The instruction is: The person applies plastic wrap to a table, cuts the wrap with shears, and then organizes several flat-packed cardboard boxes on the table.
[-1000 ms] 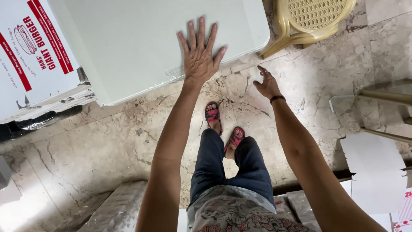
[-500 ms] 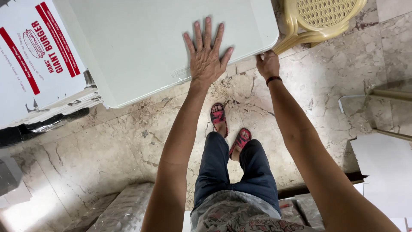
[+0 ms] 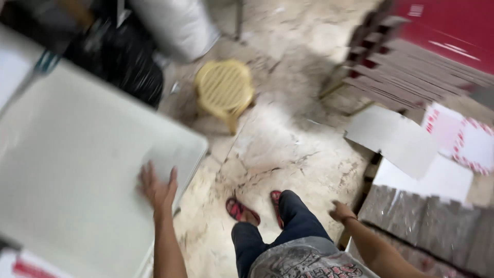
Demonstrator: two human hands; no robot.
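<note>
My left hand [image 3: 157, 188] lies flat, fingers spread, on the near corner of a pale white table top [image 3: 77, 170] at the left. My right hand [image 3: 340, 211] hangs loosely curled over the floor beside a stack of grey cardboard [image 3: 427, 226] and holds nothing; a dark band is on its wrist. My legs in blue jeans and red sandals [image 3: 242, 210] stand on the marble floor [image 3: 278, 149] between the two hands. The picture is blurred by motion.
A yellow plastic stool [image 3: 225, 90] stands ahead on the floor. A white sack [image 3: 175, 25] and dark bags [image 3: 118, 62] are at the top left. Flat white and red-printed cardboard sheets [image 3: 411, 144] and brown stacks [image 3: 406, 67] fill the right side.
The view has swung to the right, so the table now sits at the left. My left hand stays on the table. My right hand has left the table edge and dropped to my side.
</note>
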